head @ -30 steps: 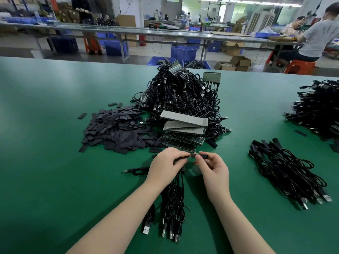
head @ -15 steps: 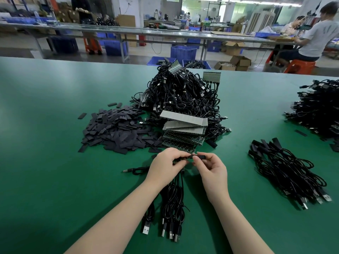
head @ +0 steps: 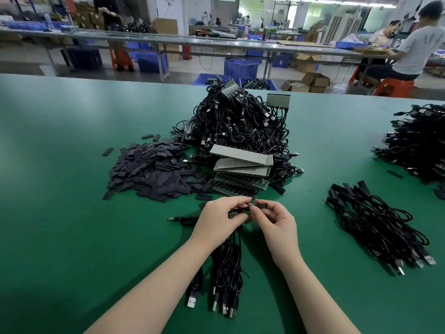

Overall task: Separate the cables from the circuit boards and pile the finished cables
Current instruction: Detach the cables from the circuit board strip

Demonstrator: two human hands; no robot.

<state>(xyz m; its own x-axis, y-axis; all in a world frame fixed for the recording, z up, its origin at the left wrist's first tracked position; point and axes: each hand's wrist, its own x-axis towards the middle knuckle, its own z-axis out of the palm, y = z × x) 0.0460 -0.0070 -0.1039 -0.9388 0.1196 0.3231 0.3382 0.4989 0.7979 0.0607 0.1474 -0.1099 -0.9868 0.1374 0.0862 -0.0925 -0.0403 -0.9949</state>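
My left hand (head: 218,219) grips a narrow green circuit board (head: 237,211) just above the table. Several black USB cables (head: 227,271) hang from the board toward me, their plugs lying on the mat. My right hand (head: 274,221) pinches the black connector end of one cable (head: 262,204) at the board's right end. A stack of circuit boards (head: 240,173) lies just beyond my hands. Behind it rises a big heap of cables attached to boards (head: 237,121). A pile of separated cables (head: 375,222) lies at the right.
A spread of flat black sleeve pieces (head: 154,169) covers the green table (head: 72,213) at the left. Another cable heap (head: 419,141) sits at the far right edge. Beyond the table stand blue bins (head: 237,68), benches and seated workers (head: 414,39).
My right hand has shifted slightly left, closing onto the connector at the board's end. The left hand and the hanging cables have barely moved.
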